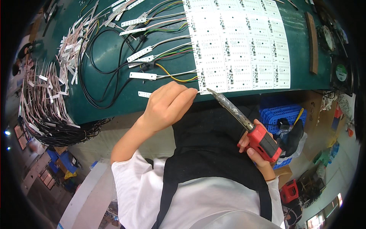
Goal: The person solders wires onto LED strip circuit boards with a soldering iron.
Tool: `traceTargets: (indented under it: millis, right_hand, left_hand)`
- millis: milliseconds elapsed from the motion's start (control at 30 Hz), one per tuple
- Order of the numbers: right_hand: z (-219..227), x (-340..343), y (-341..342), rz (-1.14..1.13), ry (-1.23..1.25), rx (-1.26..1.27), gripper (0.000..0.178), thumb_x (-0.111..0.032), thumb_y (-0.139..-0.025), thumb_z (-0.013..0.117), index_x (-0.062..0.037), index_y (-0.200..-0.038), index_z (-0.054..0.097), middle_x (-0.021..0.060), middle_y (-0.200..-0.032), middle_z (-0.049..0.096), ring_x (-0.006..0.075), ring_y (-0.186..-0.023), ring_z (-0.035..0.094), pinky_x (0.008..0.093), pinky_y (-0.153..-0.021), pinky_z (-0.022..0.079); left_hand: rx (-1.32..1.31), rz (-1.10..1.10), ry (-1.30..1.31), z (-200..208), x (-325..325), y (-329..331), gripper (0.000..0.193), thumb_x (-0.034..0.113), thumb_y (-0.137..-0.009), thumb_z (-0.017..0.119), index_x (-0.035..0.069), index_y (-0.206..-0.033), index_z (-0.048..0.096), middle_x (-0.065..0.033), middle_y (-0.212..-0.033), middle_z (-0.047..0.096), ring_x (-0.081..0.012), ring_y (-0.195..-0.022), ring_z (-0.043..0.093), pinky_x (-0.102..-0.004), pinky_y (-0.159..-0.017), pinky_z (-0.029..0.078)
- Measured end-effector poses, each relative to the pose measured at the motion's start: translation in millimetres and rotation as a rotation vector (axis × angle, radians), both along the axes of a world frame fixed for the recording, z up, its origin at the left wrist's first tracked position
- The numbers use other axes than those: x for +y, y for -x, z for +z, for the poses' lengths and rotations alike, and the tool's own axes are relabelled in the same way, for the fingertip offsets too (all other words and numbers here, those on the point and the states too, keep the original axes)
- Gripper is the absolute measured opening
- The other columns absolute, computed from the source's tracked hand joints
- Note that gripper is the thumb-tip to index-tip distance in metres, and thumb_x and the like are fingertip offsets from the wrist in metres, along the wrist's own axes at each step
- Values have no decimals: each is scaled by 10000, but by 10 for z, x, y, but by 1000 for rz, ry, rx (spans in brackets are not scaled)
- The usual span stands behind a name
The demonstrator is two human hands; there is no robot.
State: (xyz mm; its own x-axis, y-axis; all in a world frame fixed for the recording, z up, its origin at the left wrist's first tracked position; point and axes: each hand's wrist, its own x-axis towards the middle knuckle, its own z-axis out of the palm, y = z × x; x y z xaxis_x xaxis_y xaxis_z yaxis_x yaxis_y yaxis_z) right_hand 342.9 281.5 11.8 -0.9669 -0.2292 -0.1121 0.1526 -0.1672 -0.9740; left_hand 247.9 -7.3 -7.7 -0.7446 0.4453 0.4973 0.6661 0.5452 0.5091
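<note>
My right hand point(259, 147) is wrapped round the red and black handle of a soldering iron point(264, 142). Its long metal barrel points up and left, and the tip comes to the near left corner of a sheet of white circuit boards point(240, 49). At that same corner my left hand point(167, 103) pinches a thin white wire point(199, 91), whose end meets the board edge. A small white LED strip point(144, 94) pokes out from behind the left hand. Other wired strips point(143, 75) lie along the sheet's left side, their leads running to the boards.
A green work table point(114, 84) carries everything. Black cables point(85, 86) loop left of the boards, beside a heap of wired strips point(72, 49) and a bundle point(42, 99) over the table's edge. At right are a wooden bar point(312, 44) and a fan point(340, 72); blue crates point(280, 112) stand below.
</note>
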Motion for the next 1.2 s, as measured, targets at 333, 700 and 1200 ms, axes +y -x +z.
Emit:
traceTargets:
  millis: [333,700,1200]
  right_hand:
    - [-3,-3,23,36,-34,18,634,-44,-732,631,153,-1305,448,116,-782,676,152,-591,655,237,-590,537]
    - [94,14,52,87,-203,35,594,-70,-724,644,149,-1257,504,96,-756,688,162,-642,678,247,-660,538]
    - [67,4,50,126,-305,142,571,-87,-723,644,151,-1227,521,87,-736,689,220,-698,689,306,-740,543]
  left_hand:
    - [-326,57,-86,144,63,-19,159,-38,-704,679,28,-824,597,-62,-740,557,-206,-635,574,-316,-542,459]
    - [-554,162,-26,241,136,48,141,-17,-689,658,32,-765,550,-60,-715,512,-186,-606,566,-290,-543,471]
    - [-554,170,-21,246,129,88,124,-1,-676,658,36,-745,561,-52,-693,517,-180,-585,571,-281,-531,478]
